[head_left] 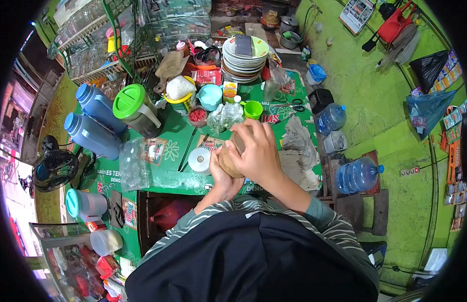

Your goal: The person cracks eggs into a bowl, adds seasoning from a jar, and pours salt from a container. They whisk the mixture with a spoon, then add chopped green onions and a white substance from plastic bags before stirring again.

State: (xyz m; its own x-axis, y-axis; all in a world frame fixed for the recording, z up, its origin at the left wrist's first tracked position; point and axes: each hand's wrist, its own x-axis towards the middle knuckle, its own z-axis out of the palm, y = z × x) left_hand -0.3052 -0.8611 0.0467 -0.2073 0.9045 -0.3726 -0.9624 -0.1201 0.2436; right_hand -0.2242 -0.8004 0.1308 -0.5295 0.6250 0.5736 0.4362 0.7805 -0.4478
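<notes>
Above the front edge of the green-covered table (168, 173), both my hands are closed around a brown rounded object (228, 165) whose kind I cannot make out. My left hand (224, 180) cups it from the left and below. Over its top and right side curl the fingers of my right hand (258, 153), hiding much of it. Just left of my hands lies a white round disc (199, 160) with a small dark centre. A clear plastic bag (226, 117) and a green cup (253, 109) are beyond my hands. To the right is a crumpled grey cloth (298, 138).
A stack of plates (243, 65) with a phone (243, 45) on top stands at the back. Blue thermoses (95, 136) and a green-lidded pitcher (138, 110) line the left side. Scissors (297, 104) lie at right. Water jugs (356, 175) are beyond the table's right edge.
</notes>
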